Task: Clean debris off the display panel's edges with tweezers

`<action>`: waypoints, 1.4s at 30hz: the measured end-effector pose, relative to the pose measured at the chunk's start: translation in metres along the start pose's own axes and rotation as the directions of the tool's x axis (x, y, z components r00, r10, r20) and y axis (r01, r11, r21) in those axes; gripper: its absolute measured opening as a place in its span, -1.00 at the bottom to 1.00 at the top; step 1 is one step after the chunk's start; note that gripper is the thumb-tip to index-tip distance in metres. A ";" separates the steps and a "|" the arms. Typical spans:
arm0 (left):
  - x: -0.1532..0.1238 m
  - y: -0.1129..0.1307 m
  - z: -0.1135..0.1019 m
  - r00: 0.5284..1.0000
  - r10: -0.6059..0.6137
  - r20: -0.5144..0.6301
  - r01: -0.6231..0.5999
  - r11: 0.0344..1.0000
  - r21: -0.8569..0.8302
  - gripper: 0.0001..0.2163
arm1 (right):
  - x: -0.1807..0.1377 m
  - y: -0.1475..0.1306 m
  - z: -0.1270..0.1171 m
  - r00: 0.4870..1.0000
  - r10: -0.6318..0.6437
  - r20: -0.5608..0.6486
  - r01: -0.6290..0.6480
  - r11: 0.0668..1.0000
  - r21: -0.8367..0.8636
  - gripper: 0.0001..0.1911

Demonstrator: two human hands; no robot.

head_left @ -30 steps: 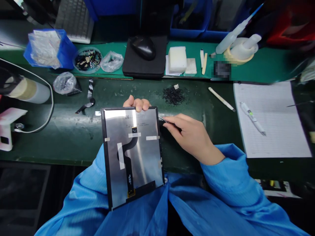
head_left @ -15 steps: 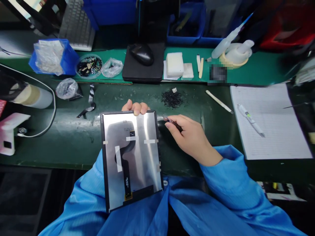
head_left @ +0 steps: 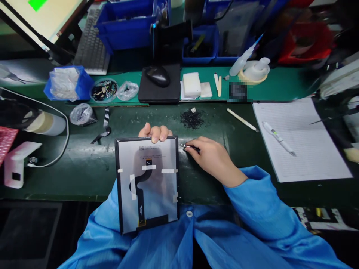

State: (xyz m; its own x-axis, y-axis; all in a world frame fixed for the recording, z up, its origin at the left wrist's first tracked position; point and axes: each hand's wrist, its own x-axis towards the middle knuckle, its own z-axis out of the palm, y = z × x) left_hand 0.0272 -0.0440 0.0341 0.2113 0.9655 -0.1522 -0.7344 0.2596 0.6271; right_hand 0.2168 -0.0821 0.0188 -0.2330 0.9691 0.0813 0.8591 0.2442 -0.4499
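My left hand (head_left: 155, 132) grips the far edge of a tablet screen panel (head_left: 157, 175), which stands tilted against my body, its silvery back facing me. A black flex cable (head_left: 140, 198) runs down the panel's back, held by white tape strips. My right hand (head_left: 209, 157) is closed in a pinch on thin tweezers (head_left: 187, 147), whose tips sit at the panel's upper right edge. Both arms wear blue sleeves.
A pile of black scraps (head_left: 192, 119) lies just beyond my hands. A lined notebook (head_left: 297, 138) with a pen (head_left: 276, 137) is on the right, and a white stick (head_left: 241, 120) lies near it. At the back are a mouse (head_left: 157, 76), foam blocks (head_left: 192, 84), blue bins (head_left: 67, 83) and bags.
The view has tipped up, showing more of the back of the bench. The panel sits a little lower and more upright. My right hand brought the tweezers closer to the panel's edge.
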 end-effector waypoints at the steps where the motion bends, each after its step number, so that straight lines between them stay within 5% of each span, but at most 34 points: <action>1: 0.000 0.000 0.000 1.000 0.013 0.008 -0.013 1.000 -0.007 -0.43 | 0.000 -0.001 -0.001 1.000 -0.012 -0.025 0.012 1.000 0.020 -0.85; 6: 0.003 -0.004 -0.005 0.998 -0.019 0.061 0.024 0.997 -0.070 -0.41 | 0.002 -0.010 -0.008 0.992 0.017 -0.124 0.037 0.905 0.424 -0.81; 9: 0.005 -0.007 -0.007 0.996 -0.059 0.063 0.062 0.996 -0.062 -0.40 | 0.002 -0.015 -0.008 0.995 0.086 0.040 -0.089 0.717 0.692 -0.78; 13: 0.008 -0.010 -0.009 0.989 -0.115 0.094 0.115 0.993 0.007 -0.36 | 0.003 -0.016 -0.005 0.975 0.070 0.209 -0.212 0.561 0.800 -0.71; 17: 0.010 -0.011 -0.010 0.981 -0.167 0.093 0.168 0.986 -0.002 -0.35 | 0.004 -0.014 -0.006 0.977 0.014 0.214 -0.179 0.604 0.776 -0.75; 23: 0.007 -0.010 -0.008 0.986 -0.118 0.121 0.133 0.984 -0.118 -0.38 | 0.007 -0.011 -0.012 0.991 0.132 -0.029 -0.089 0.797 0.597 -0.87; 27: 0.003 -0.008 -0.005 0.981 -0.119 0.155 0.148 0.970 -0.192 -0.42 | 0.010 -0.005 -0.012 0.956 0.254 -0.149 -0.124 0.806 0.579 -0.73; 31: 0.003 -0.008 -0.004 0.980 -0.138 0.144 0.166 0.965 -0.203 -0.41 | 0.013 -0.003 -0.008 0.904 0.362 -0.226 -0.118 0.722 0.681 -0.80; 33: 0.005 -0.008 -0.005 0.985 -0.136 0.102 0.153 0.971 -0.184 -0.39 | 0.012 -0.006 -0.007 0.927 0.343 -0.149 -0.120 0.650 0.750 -0.66; 37: 0.009 -0.007 -0.005 0.988 -0.138 0.067 0.147 0.978 -0.151 -0.36 | 0.006 -0.015 -0.007 0.973 0.179 0.143 -0.214 0.488 0.846 -0.76; 42: 0.011 -0.007 -0.005 0.982 -0.153 0.108 0.171 0.966 -0.192 -0.37 | 0.000 -0.023 -0.007 0.961 0.046 0.272 -0.265 0.425 0.865 -0.83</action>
State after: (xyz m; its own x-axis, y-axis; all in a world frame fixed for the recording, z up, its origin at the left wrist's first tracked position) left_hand 0.0317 -0.0357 0.0242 0.3893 0.9066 -0.1629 -0.7971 0.4202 0.4336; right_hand 0.2005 -0.0872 0.0355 -0.3081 0.9333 -0.1845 0.0327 -0.1834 -0.9825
